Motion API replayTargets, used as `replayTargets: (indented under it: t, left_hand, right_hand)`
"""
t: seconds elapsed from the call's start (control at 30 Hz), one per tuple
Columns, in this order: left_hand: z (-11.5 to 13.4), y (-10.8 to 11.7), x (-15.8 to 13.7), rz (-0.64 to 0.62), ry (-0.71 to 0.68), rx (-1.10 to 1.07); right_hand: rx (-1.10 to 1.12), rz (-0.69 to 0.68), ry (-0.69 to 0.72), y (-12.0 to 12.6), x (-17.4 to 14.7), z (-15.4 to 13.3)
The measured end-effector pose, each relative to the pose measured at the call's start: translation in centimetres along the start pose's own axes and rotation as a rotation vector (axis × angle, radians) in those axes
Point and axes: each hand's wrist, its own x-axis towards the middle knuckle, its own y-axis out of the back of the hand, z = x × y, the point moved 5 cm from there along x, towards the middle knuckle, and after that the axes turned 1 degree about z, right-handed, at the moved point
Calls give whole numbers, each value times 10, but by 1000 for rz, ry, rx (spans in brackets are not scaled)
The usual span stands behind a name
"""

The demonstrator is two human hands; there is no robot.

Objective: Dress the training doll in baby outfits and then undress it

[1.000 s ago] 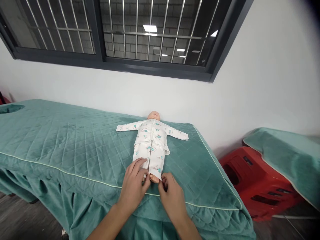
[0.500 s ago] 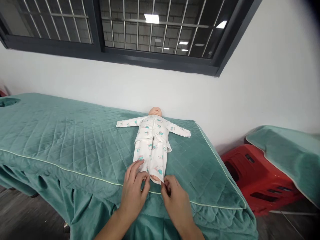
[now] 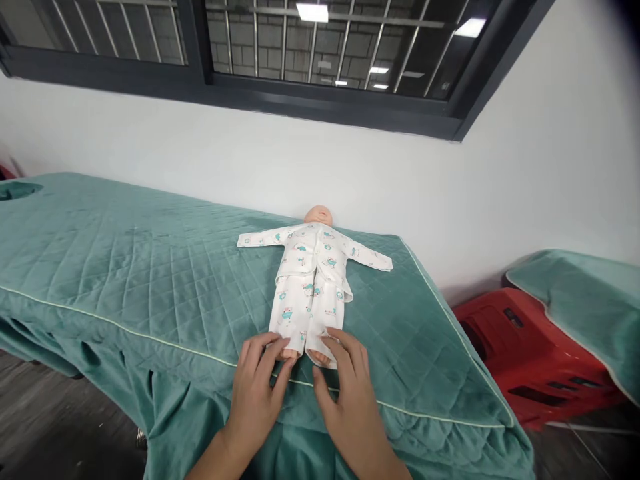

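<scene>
A baby doll (image 3: 319, 215) lies on its back, dressed in a white printed long-sleeved top (image 3: 314, 252) and matching trousers (image 3: 293, 307). Its arms spread out sideways inside the sleeves. The feet show at both trouser cuffs. My left hand (image 3: 260, 380) is at the cuff on the left, thumb and index finger closed around its edge beside the foot. My right hand (image 3: 351, 387) rests its fingertips on the other trouser leg, near the cuff. Its thumb stands apart below that foot, and the hand is open.
A massage bed with a green quilted cover (image 3: 150, 267) carries the doll; its face hole (image 3: 20, 191) is at far left. Behind it are a white wall and a barred window (image 3: 300, 50). To the right stands a red plastic stool (image 3: 530, 360), partly under green cloth (image 3: 590, 300).
My right fingers have left the cuff edge and moved up onto the trouser leg, opening. My left hand has shifted slightly left and down. Both feet now show. The view has tilted slightly.
</scene>
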Motion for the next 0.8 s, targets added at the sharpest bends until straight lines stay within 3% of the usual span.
replayTargets:
  t: [0.13, 0.4, 0.8]
  left_hand:
    - [1, 2, 0, 21, -10, -28]
    - [12, 3, 3, 43, -264, 35]
    - [17, 10, 5, -11, -422, 49]
  right_hand:
    - [-26, 19, 30, -7, 8, 0]
    - [-1, 58, 82, -10, 5, 9]
    - [-115, 59, 214, -15, -6, 3]
